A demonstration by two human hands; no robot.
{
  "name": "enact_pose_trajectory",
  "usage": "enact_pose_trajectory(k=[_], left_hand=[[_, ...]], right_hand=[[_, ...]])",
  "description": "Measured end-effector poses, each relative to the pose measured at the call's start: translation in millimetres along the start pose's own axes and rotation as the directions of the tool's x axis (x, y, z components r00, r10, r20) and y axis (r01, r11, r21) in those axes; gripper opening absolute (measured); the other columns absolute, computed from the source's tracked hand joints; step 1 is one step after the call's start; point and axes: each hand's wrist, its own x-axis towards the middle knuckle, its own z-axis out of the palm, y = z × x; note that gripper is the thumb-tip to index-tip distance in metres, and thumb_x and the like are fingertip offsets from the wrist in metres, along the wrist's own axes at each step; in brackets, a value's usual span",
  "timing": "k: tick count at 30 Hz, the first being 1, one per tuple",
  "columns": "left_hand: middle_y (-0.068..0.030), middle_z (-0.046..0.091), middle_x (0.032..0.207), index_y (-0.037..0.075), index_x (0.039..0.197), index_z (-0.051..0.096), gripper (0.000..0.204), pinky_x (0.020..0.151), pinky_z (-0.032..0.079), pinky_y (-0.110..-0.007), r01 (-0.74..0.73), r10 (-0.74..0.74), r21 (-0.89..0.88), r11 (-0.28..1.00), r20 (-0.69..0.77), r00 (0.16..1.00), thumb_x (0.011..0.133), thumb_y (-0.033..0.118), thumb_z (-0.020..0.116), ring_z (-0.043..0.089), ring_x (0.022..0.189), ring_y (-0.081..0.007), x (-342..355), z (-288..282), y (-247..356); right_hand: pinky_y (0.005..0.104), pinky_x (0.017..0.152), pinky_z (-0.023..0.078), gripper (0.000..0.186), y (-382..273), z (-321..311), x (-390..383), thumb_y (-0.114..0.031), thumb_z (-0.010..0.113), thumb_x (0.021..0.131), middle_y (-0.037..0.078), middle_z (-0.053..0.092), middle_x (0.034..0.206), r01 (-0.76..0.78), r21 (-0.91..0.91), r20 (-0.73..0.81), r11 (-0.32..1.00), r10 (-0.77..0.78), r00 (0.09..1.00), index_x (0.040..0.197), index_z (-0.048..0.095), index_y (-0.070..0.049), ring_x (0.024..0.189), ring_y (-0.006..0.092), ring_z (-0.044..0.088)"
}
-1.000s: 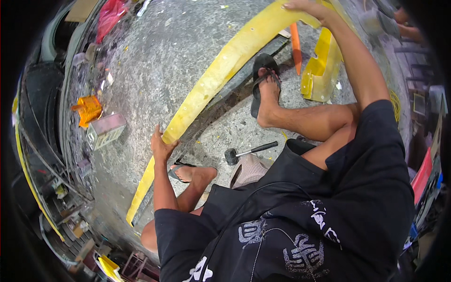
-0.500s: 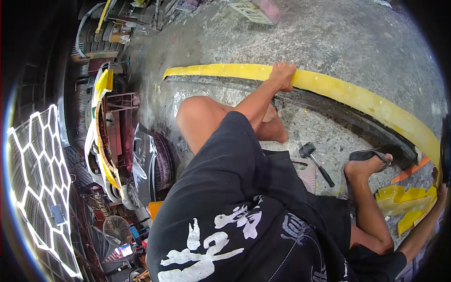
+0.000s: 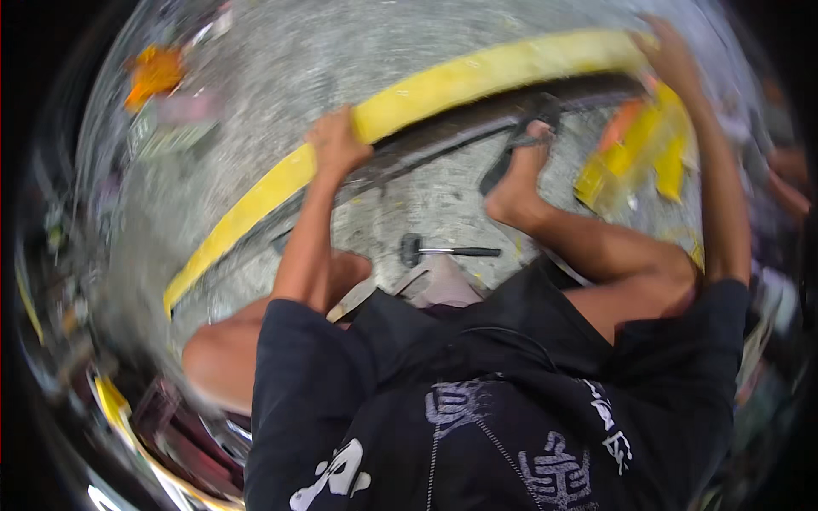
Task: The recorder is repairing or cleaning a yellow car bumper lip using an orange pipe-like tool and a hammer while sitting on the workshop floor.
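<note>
A long, curved yellow panel [image 3: 452,85] with a dark inner side arcs across the floor in front of me, looking like a car body part. My left hand [image 3: 338,143] is closed over its upper edge, left of the middle. At the panel's far right end, my right hand [image 3: 669,55] grips it, the fingers somewhat blurred. Between my legs lies a hammer [image 3: 411,250] with a dark head and a black grip, touched by neither hand.
Yellow broken-looking pieces [image 3: 635,153] lie by my right leg, an orange piece [image 3: 622,122] beside them. My sandalled right foot [image 3: 521,162] rests close to the panel. A pale box [image 3: 170,128] and an orange item [image 3: 156,75] stand at the far left.
My view has swung to the right, so the panel's right end and my right hand now show plainly. Both hands stay on the panel; the hammer still lies on the floor.
</note>
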Motion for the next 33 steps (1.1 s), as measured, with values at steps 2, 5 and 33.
enact_pose_trajectory(k=[2,5,33], left_hand=[[-0.0209,0.065,0.117,0.011,0.123,0.059,0.056,0.098,0.042,-0.057,0.078,-0.088,0.087,0.993,0.107,0.990,0.070,0.015,0.074,0.059,0.115,-0.0418,0,-10,-2],[-0.0205,0.064,0.120,0.010,0.124,0.059,0.053,0.099,0.042,-0.056,0.081,-0.091,0.096,0.992,0.107,0.990,0.073,0.015,0.074,0.059,0.116,-0.0420,27,1,41],[-0.0184,0.066,0.125,0.006,0.126,0.060,0.065,0.100,0.053,-0.045,-0.083,0.053,0.110,0.990,0.252,0.966,0.071,0.036,0.077,0.064,0.119,-0.0359,32,9,18]], right_hand=[[0.0451,0.116,0.043,0.054,-60,-16,-9,-0.048,0.077,0.089,0.016,0.070,0.130,-0.379,-0.071,0.463,0.923,0.367,0.807,0.133,0.068,-0.018,0.124,0.0290,0.064],[0.0475,0.081,0.054,0.033,-38,-16,-87,-0.031,0.068,0.093,0.021,0.072,0.099,-0.330,-0.042,0.647,0.943,0.277,0.711,0.110,0.066,-0.002,0.092,0.0363,0.070],[0.0364,0.087,0.054,0.043,-364,70,-154,-0.041,0.052,0.103,0.018,0.066,0.128,-0.946,0.322,0.618,-0.032,0.765,0.184,0.108,0.066,0.000,0.113,0.0211,0.063]])
